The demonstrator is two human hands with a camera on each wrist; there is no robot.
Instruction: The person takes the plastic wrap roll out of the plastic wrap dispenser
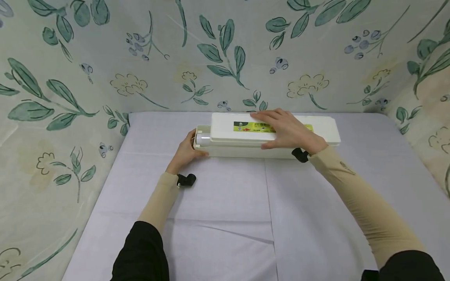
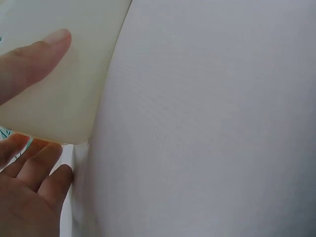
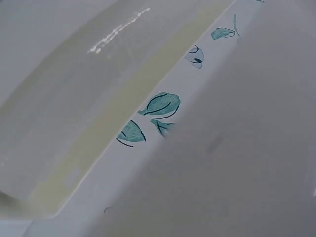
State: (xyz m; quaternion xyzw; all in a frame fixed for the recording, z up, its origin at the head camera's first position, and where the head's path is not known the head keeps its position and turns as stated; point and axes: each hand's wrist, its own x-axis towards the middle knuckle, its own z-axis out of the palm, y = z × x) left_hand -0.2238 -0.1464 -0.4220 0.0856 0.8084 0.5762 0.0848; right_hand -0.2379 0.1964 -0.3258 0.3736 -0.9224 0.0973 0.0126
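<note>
A long white plastic-wrap box (image 1: 239,152) lies across the far part of the table. Its white lid (image 1: 221,128), with a green and yellow label (image 1: 246,126), sits shifted to the right, so the left end of the wrap roll (image 1: 203,139) shows. My left hand (image 1: 186,154) grips the box's left end. In the left wrist view its thumb (image 2: 44,61) presses the front wall and the other fingers bend round the end. My right hand (image 1: 288,130) holds the lid, fingers spread over the top and thumb at the front edge. In the right wrist view the glossy box (image 3: 118,69) appears without fingers.
A white cloth (image 1: 218,195) with fold creases covers the table. Behind and at both sides hangs a leaf-patterned curtain (image 1: 158,89), close to the table's far edge. A black wrist camera (image 1: 186,180) sits on the left wrist, another (image 1: 300,155) on the right.
</note>
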